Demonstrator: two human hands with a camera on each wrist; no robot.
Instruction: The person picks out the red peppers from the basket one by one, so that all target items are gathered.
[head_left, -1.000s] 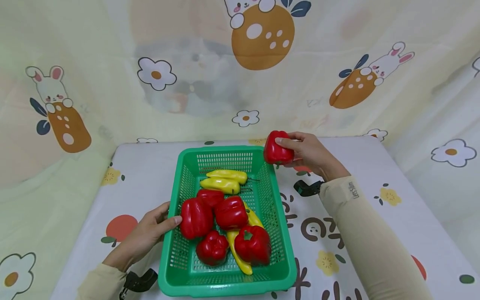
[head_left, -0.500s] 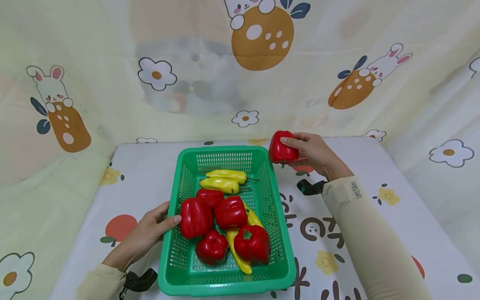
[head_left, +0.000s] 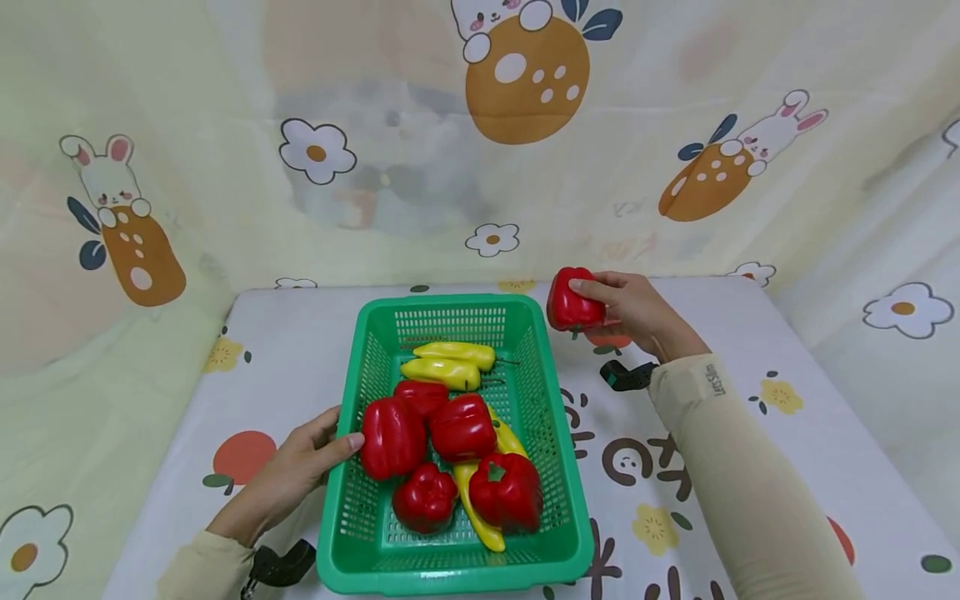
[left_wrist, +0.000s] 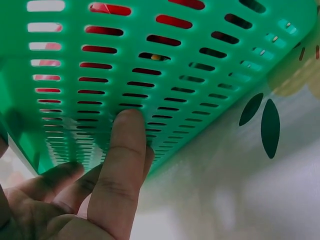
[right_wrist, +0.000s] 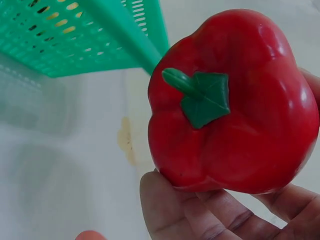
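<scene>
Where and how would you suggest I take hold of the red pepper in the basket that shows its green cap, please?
I'd take the red pepper by its broad, rounded sides, from above: its top lies uncovered, while the wall of the basket rises on its right and a yellow pepper lies on its left. The small green cap probably offers little hold.

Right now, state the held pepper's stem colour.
The stem is green, clearest in the right wrist view.

Long beige fabric sleeves (head_left: 750,479), dark lettering (head_left: 714,380) on the right cuff (head_left: 678,387); a curved black device (head_left: 283,567) by each cuff.
</scene>
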